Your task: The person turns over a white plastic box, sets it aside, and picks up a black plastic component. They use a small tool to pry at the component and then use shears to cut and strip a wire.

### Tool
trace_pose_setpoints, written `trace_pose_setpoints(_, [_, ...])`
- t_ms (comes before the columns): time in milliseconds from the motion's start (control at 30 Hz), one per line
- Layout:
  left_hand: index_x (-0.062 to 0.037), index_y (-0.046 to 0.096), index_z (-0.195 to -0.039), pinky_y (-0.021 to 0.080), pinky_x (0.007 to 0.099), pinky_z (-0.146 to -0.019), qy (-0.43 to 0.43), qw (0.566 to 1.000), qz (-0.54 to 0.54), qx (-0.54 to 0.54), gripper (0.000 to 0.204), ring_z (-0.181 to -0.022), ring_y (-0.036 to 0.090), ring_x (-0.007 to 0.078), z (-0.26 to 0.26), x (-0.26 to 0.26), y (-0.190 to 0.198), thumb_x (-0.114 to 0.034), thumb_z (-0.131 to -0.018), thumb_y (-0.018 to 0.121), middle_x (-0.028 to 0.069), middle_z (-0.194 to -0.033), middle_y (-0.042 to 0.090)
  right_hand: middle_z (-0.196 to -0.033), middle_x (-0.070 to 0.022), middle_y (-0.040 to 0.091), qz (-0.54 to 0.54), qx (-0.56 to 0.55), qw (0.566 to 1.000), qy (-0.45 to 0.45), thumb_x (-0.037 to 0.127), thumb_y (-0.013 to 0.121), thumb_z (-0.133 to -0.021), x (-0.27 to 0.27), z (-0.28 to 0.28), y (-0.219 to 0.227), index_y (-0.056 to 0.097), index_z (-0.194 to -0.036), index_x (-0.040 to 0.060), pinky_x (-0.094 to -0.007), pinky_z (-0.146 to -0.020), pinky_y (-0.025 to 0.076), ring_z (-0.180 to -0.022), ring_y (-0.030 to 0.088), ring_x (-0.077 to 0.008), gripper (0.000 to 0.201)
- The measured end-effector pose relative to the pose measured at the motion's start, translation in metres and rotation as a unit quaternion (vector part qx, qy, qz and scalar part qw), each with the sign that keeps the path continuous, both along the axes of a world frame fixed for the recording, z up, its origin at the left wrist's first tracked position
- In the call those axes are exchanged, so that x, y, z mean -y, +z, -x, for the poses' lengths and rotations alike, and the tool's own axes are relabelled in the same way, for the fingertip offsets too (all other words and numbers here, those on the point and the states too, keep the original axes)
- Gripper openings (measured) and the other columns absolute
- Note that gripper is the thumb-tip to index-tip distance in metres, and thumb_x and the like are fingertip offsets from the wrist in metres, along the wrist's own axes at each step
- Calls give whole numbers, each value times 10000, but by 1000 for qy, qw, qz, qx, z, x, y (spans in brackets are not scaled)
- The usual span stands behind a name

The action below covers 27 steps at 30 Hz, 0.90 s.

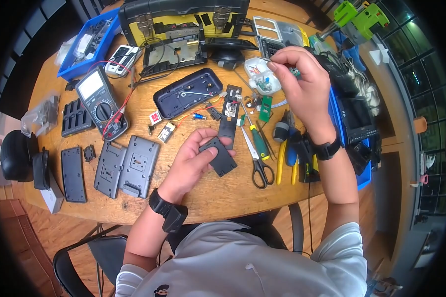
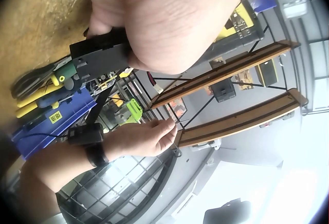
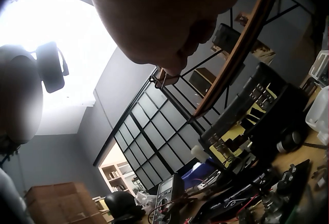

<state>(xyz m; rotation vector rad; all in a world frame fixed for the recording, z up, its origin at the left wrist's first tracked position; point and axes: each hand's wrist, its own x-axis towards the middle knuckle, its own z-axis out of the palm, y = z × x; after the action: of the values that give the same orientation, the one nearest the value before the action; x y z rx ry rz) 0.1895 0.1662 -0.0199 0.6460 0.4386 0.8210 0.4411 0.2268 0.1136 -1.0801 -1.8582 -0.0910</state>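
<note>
My left hand (image 1: 193, 157) grips a flat black rectangular plastic cover (image 1: 222, 162) with small notches on its edge, thumb on its top face. The left wrist view shows that cover (image 2: 100, 55) edge-on under the palm. Raised over the right of the table, my right hand (image 1: 306, 86) pinches a small thin piece (image 1: 265, 59) between thumb and fingertips; its kind is too small to tell. Just beyond the cover lies a long black plastic part (image 1: 228, 121) with a metal contact. Close to the right of the cover are scissors (image 1: 262, 171) and a green-yellow screwdriver (image 1: 258, 141).
A multimeter (image 1: 101, 101) with red leads stands at left. A dark casing (image 1: 188, 91) holds small parts. Opened grey housings (image 1: 139, 166) lie front left. Pliers (image 1: 281, 163), a white parts box (image 1: 268, 81) and a toolbox (image 1: 183, 24) surround the work area.
</note>
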Motion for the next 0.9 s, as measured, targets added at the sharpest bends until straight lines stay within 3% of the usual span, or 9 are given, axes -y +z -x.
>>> trace_pose_setpoints(167, [-61, 441, -1364, 555, 444, -1007, -1, 1000, -3, -1, 368, -1166, 669, 333, 0, -1, 0, -43, -1012, 549, 207, -1304, 628, -908, -97, 717, -29, 1, 999, 20, 2, 779, -816, -1, 1, 0, 708, -907, 9, -322, -726, 555, -839, 690, -240, 116])
trace_pose_setpoints(267, [-60, 441, -1364, 556, 442, -1004, -3, 1000, -2, -1, 368, -1165, 670, 333, 0, 0, -1, -41, -1011, 547, 207, -1303, 628, -896, -116, 721, -46, 35, 998, -15, 9, 769, -822, -12, -10, -1, 716, -922, 7, -330, -735, 557, -839, 697, -269, 113])
trace_pose_setpoints(367, [-63, 442, -1365, 558, 442, -1002, -2, 1000, -5, -1, 370, -1164, 670, 333, 0, 0, -1, -39, -1011, 545, 206, -1305, 627, -919, -154, 731, 10, 43, 992, -122, 92, 736, -864, -46, -53, -21, 732, -938, 14, -386, -769, 559, -872, 710, -318, 108])
trace_pose_setpoints(433, [-67, 443, -1365, 558, 442, -1000, -3, 1000, -8, -1, 370, -1163, 671, 334, 0, 0, -1, -40, -1011, 545, 206, -1305, 627, -960, -182, 734, 132, 93, 955, -249, 192, 674, -905, -71, -90, -40, 754, -956, 47, -441, -816, 554, -925, 711, -359, 173])
trace_pose_setpoints(467, [-67, 443, -1365, 558, 442, -1000, -3, 1000, -9, 0, 370, -1163, 671, 334, 0, -1, -1, -40, -1011, 545, 206, -1305, 627, -960, -182, 734, 131, 93, 955, -249, 192, 674, -905, -78, -103, -47, 754, -956, 47, -441, -816, 554, -925, 711, -359, 173])
trace_pose_setpoints(533, [-70, 441, -1367, 559, 442, -999, -3, 1000, -2, 0, 370, -1162, 672, 334, 0, 0, -2, -41, -1013, 543, 207, -1308, 626, -1020, -182, 740, 278, 193, 885, -320, 245, 626, -916, -90, -118, -58, 778, -972, 98, -488, -863, 538, -983, 704, -378, 219])
trace_pose_setpoints(567, [-70, 441, -1367, 559, 442, -999, -3, 1000, -3, 0, 370, -1162, 672, 334, 0, -1, -2, -41, -1013, 543, 207, -1308, 626, -1020, -182, 740, 278, 193, 885, -320, 245, 626, -916, -94, -121, -64, 778, -972, 98, -488, -863, 538, -983, 704, -378, 219])
trace_pose_setpoints(633, [-72, 438, -1370, 558, 445, -1001, -2, 1000, -4, -2, 370, -1162, 672, 335, 0, -1, -2, -41, -1016, 540, 208, -1311, 625, -1052, -175, 743, 321, 260, 832, -370, 241, 612, -917, -100, -123, -73, 789, -989, 129, -505, -892, 524, -1016, 697, -389, 221])
trace_pose_setpoints(900, [-72, 438, -1367, 555, 453, -1007, -3, 1000, 0, -9, 368, -1168, 669, 337, -1, -2, -2, -33, -1014, 533, 212, -1315, 622, -1073, -159, 752, 383, 268, 800, -377, 280, 666, -891, -105, -114, -69, 800, -1020, 147, -467, -953, 450, -1090, 684, -352, 229])
